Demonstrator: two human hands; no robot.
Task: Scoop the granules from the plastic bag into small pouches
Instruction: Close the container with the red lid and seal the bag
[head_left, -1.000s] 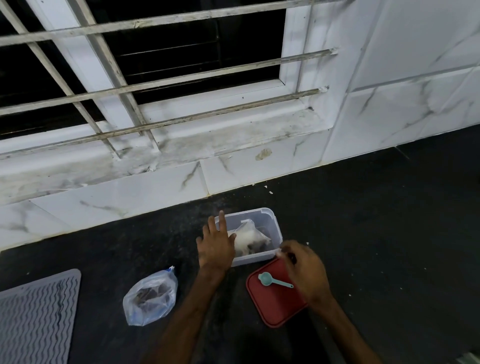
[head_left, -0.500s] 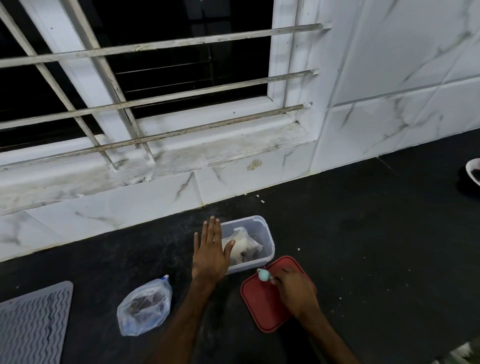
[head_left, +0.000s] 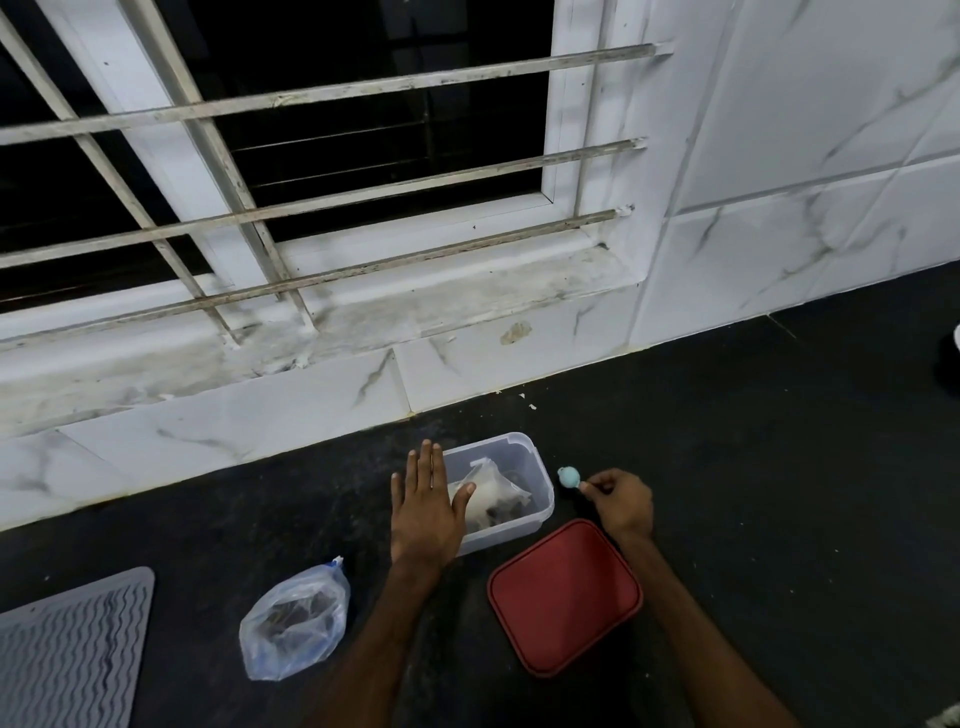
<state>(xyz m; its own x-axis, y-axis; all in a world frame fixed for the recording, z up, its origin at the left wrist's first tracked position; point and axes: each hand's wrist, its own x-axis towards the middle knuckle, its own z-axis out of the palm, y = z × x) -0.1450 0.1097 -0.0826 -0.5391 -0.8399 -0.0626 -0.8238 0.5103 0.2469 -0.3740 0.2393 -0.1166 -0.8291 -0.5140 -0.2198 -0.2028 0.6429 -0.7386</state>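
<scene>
In the head view, the left hand (head_left: 426, 514) is held flat with straight fingers over the left edge of the clear tub (head_left: 514, 535), in which pale pouches (head_left: 491, 493) are seen. A small blue scoop (head_left: 569, 477) is pinched by its handle in the right hand (head_left: 621, 504), just right of the tub. The plastic bag (head_left: 293, 623) of dark granules is left lying on the dark counter (head_left: 779, 493), left of the left forearm and apart from the red lid (head_left: 563, 597).

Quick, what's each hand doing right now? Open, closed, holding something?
Left hand: open, fingers straight, lying over the left rim of the clear box.
Right hand: pinching the handle of the small blue scoop, right of the box.
</scene>
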